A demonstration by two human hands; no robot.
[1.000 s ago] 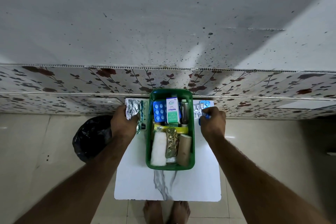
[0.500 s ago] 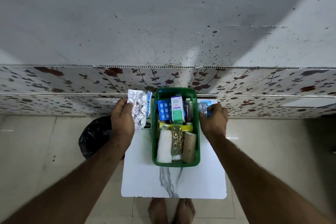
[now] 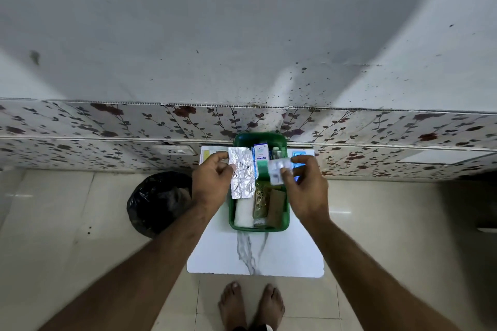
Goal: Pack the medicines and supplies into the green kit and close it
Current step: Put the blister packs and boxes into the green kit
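Risks, judged: green kit (image 3: 232, 212) already crowded w/ white roll (image 3: 243, 212), gold strip (image 3: 261, 201), brown roll (image 3: 276, 209) in lower half, white-blue carton (image 3: 261, 157) upright in upper half; few gaps, so new strips may ride proud of rim & foul closing. No lid in view. Both strips held by edges only; thin foil could bend, slip, or drop off white table (image 3: 258, 258) toward black bin bag (image 3: 158, 204) at center-left. Left hand (image 3: 211, 183): pinching left edge of silver foil strip (image 3: 242, 174), which hangs over kit's left half. Right hand (image 3: 306, 185): fingers closed on small clear blister strip (image 3: 278, 170) over kit's upper right. Kit location: center of frame, on table's far end against floral wall panel (image 3: 107, 121), directly between & below both hands. Blue strip (image 3: 298, 154) on table, just right of kit, partly hidden by right hand, not yet packed.
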